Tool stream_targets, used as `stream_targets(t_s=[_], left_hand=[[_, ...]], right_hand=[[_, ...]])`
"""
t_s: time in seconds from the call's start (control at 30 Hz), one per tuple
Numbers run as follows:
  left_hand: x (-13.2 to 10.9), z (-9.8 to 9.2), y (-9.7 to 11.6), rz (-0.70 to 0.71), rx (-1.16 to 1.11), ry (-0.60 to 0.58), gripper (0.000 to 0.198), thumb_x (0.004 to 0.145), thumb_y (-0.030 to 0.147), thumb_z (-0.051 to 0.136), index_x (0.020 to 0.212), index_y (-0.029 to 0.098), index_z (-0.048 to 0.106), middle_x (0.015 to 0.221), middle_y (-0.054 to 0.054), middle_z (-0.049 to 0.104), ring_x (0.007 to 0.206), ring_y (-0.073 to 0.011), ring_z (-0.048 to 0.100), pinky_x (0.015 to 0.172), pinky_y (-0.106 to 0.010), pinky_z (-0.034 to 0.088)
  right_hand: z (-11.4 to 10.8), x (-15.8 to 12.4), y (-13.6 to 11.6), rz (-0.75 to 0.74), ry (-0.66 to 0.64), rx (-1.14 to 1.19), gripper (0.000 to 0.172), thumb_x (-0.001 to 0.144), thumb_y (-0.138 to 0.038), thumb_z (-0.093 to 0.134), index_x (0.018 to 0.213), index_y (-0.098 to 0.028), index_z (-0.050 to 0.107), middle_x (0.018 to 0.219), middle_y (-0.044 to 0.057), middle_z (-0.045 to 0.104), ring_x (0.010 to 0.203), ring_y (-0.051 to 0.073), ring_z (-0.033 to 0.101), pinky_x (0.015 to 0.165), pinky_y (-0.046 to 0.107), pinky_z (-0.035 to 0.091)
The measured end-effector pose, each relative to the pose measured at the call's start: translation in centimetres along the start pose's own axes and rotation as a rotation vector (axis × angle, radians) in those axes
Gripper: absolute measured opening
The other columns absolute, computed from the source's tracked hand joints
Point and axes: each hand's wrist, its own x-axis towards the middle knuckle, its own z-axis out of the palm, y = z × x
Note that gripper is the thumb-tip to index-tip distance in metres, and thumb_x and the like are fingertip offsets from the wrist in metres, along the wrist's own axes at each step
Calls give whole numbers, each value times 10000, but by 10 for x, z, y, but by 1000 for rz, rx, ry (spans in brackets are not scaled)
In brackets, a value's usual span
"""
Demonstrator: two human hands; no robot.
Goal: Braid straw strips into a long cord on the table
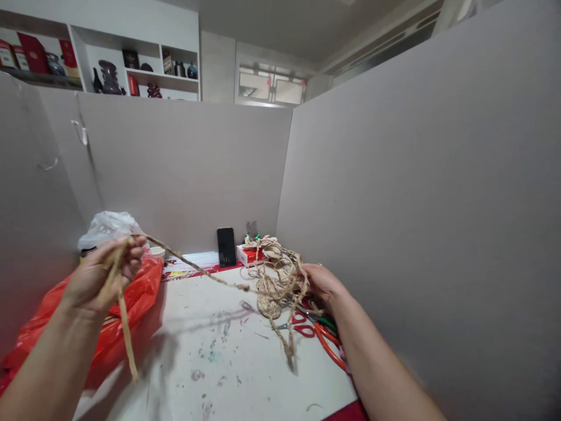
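Note:
My left hand (103, 270) is raised at the left, fingers closed round a strand of tan jute twine (193, 266); one end hangs down from the fist, the rest runs right to a tangled twine bundle (278, 278). My right hand (322, 280) grips that bundle from the right side, just above the white tabletop (228, 362). Its fingers are partly hidden behind the loops.
Red-handled scissors (315, 334) lie under my right forearm. A red plastic bag (109, 327) with a white bag (109, 228) on it sits at the left. A black phone (226, 247) leans on the back partition beside a red-and-white box (249, 255). Grey partition walls enclose the desk.

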Motion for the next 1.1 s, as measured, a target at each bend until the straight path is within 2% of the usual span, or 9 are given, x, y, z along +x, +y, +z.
stream_targets(t_s=[0.13,0.2,0.27,0.3,0.37,0.53,0.73,0.9,1.1], left_hand=[[-6,10,-30,-199,272,-269,97,795,150,564,837,74,608,771,-78,623,608,-96,569,516,-164,507],[-10,14,-40,-231,306,-365,109,773,201,616,796,95,612,788,-73,633,603,-102,567,518,-180,504],[-13,17,-44,-231,330,-402,133,769,234,629,765,102,613,783,-69,634,582,-99,558,509,-181,491],[-15,18,-44,-224,340,-408,139,771,242,628,761,104,615,784,-66,634,575,-95,552,509,-181,485],[-20,20,-42,-207,358,-392,149,774,256,624,765,107,621,788,-64,634,574,-93,547,506,-178,474],[-25,24,-40,-148,363,-329,167,757,286,633,770,120,631,767,-61,643,576,-90,548,509,-169,453],[-27,30,-84,-7,562,-375,228,791,359,589,729,140,595,768,-53,630,640,-123,566,565,-226,477],[-28,24,-134,144,843,-453,257,870,360,451,792,148,573,691,-11,547,616,-118,502,580,-245,441],[-32,17,-152,402,1110,-497,224,908,288,392,792,170,543,747,-18,567,684,-132,514,651,-251,412]], right_hand=[[3,-3,-21,-193,209,-147,307,688,-235,522,988,-190,568,758,29,658,670,153,607,573,245,461],[20,-16,-28,-294,197,-218,370,743,-284,469,1094,-196,542,955,58,665,849,161,615,707,267,473],[45,-37,-26,-344,16,-355,321,757,-321,488,1012,-171,612,971,85,679,890,186,615,775,290,461],[58,-48,-21,-374,-280,-681,333,803,-326,428,1039,-180,613,1029,85,670,923,181,606,797,290,449],[80,-68,-6,-344,-512,-845,210,680,-306,611,835,-182,681,886,68,704,817,200,627,738,276,449],[98,-85,28,-377,-560,-1024,63,674,-145,595,621,-152,628,723,120,674,782,252,611,724,319,397],[102,-87,24,-480,-573,-945,159,765,-125,512,884,-192,592,858,49,650,783,173,574,703,254,392],[115,-106,7,-600,-534,-645,186,732,-111,542,891,-206,553,799,14,581,717,155,525,666,253,395],[120,-118,-6,-424,-508,-308,233,697,-106,535,908,-204,549,806,1,572,712,133,541,662,246,452]])
